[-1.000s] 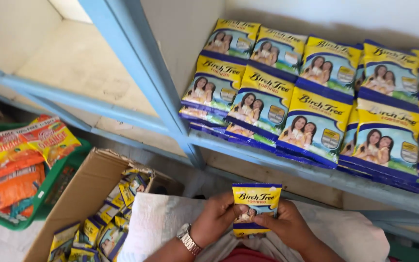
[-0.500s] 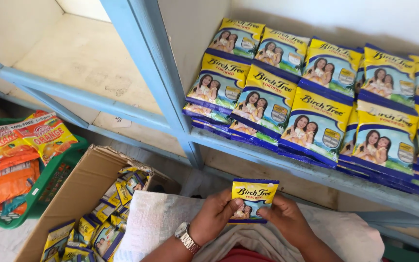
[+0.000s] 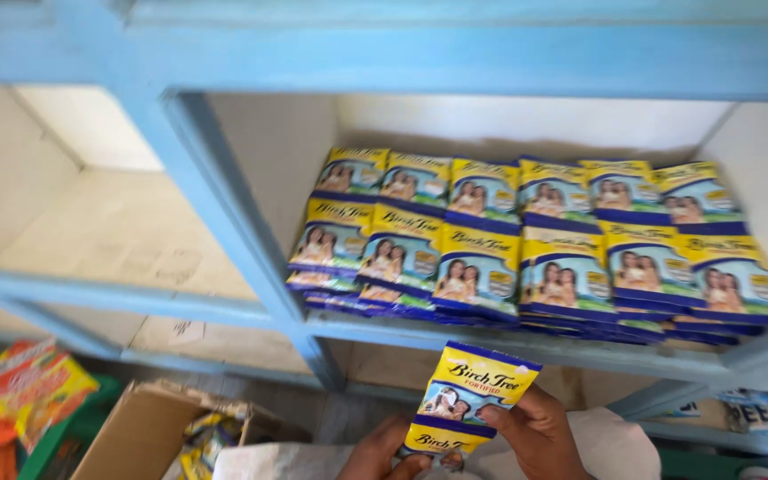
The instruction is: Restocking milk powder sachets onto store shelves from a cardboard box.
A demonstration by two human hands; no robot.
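With the yellow-and-blue sachets [image 3: 468, 396] pinched between the left hand [image 3: 382, 453] and right hand [image 3: 535, 431], they are best kept flat and squared to the shelved rows [image 3: 526, 249].

Only the person's two hands show, low at the near edge of the scene, both bare, with no glove, ring or sleeve in sight. The left hand [image 3: 380, 455] appears only as a rounded back and a thumb, cut off by the picture's lower edge before any wrist can be seen, so whatever is worn there cannot be told. The right hand [image 3: 540, 436], just to its right, shows a thumb, curled fingers with short plain nails and the start of a bare wrist, also uncovered.
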